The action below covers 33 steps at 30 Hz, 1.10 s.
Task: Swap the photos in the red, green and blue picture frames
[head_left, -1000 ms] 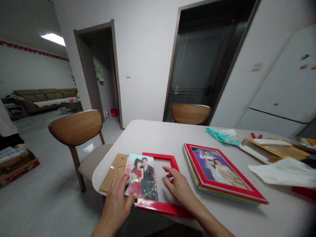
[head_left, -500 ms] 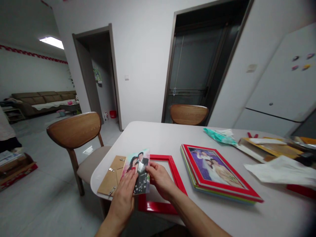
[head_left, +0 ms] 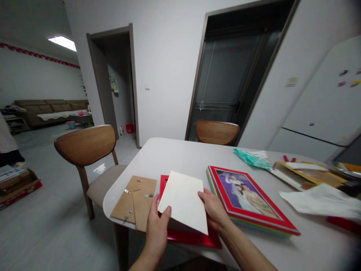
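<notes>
We take the loose red frame (head_left: 193, 238), glossy and rectangular, lying near the edge of the smooth white table (head_left: 169, 154), as our landmark. Directly over it we hold an off-white sheet (head_left: 183, 203), flat, matte and stiff-looking, its blank face up; whether it touches the frame anywhere we cannot tell. Our left hand (head_left: 158, 224) is closed on the sheet's near left corner, thumb on top, and our right hand (head_left: 213, 207) pinches its right edge. Just left of the frame lies a brown fibreboard backing (head_left: 122, 205) with small shiny metal clips and a flap of the same board. Just right of the frame sits a stack of picture frames (head_left: 245, 195), the top one red with a silvery inner lip around a wedding picture, with green and blue edges below. Beyond the frame to the right are a crumpled teal packet (head_left: 252, 158) and, farther right, a creased white wrapping (head_left: 318, 199). Left of the frame, past the table, stands a wood-grained chair (head_left: 86, 146) with a rounded back. Any print on the packet is too blurred for us to read.
</notes>
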Tool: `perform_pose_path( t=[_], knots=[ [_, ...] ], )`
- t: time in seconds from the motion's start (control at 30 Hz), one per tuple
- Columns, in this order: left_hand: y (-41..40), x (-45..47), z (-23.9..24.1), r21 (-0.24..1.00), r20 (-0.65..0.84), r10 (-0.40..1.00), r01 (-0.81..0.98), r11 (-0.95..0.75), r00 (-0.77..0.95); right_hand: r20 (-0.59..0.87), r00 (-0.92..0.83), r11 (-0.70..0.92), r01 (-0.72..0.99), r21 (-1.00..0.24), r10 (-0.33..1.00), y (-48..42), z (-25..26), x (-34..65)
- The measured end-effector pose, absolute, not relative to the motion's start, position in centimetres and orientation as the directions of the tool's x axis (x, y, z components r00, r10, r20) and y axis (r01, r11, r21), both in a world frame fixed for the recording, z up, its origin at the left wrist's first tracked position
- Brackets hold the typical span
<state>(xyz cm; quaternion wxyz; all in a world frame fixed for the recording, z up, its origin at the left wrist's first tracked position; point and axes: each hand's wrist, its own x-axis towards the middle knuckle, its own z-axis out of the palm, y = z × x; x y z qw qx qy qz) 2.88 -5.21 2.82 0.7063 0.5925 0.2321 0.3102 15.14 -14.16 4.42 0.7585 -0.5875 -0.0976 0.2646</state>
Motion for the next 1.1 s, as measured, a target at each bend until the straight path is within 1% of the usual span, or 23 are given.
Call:
perform_pose_path(
  t=[0.07,0.1,0.2,0.3,0.4,0.53,0.63,0.73,0.87,1.0,1.1],
  knots=[
    [-4.5,2.5,2.5,0.996,0.089,0.716,-0.069,-0.057,0.693,-0.192,0.832,0.064,-0.262,-0.963,0.520,-15.0,4.5,16.5],
    [-4.2,2.2,2.5,0.988,0.125,0.695,-0.021,-0.156,0.708,-0.193,0.829,0.017,-0.237,-0.971,0.525,-15.3,4.5,17.1],
    [-4.2,1.6,2.9,0.899,0.200,0.576,0.085,-0.429,0.793,-0.186,0.818,-0.106,-0.152,-0.983,0.544,-15.3,3.8,18.3],
    [-4.6,1.3,3.1,0.817,0.219,0.467,0.101,-0.568,0.857,-0.167,0.823,-0.151,-0.100,-0.983,0.544,-14.5,3.2,18.7],
    [-4.9,1.2,2.8,0.748,0.247,0.364,0.061,-0.661,0.898,-0.134,0.832,-0.157,-0.056,-0.986,0.538,-13.7,3.0,18.6],
    [-4.6,0.9,2.3,0.678,0.284,0.285,0.019,-0.734,0.915,-0.085,0.838,-0.185,0.019,-0.983,0.539,-13.3,2.9,18.2],
    [-4.4,0.8,2.2,0.671,0.284,0.279,0.018,-0.741,0.917,-0.056,0.832,-0.243,0.096,-0.965,0.552,-13.2,2.8,18.1],
    [-4.3,0.8,2.4,0.667,0.247,0.263,0.033,-0.745,0.933,-0.004,0.824,-0.331,0.223,-0.917,0.567,-13.1,2.9,18.4],
    [-4.1,0.8,2.9,0.633,0.180,0.209,0.049,-0.773,0.961,0.094,0.825,-0.474,0.409,-0.780,0.556,-13.3,3.2,18.7],
    [-4.1,0.8,3.3,0.589,0.130,0.177,0.068,-0.806,0.976,0.121,0.849,-0.623,0.467,-0.628,0.514,-13.6,3.3,18.4],
    [-4.1,0.8,3.5,0.560,0.103,0.176,0.089,-0.824,0.979,0.160,0.845,-0.692,0.515,-0.505,0.511,-13.8,3.2,18.1]
  ],
)
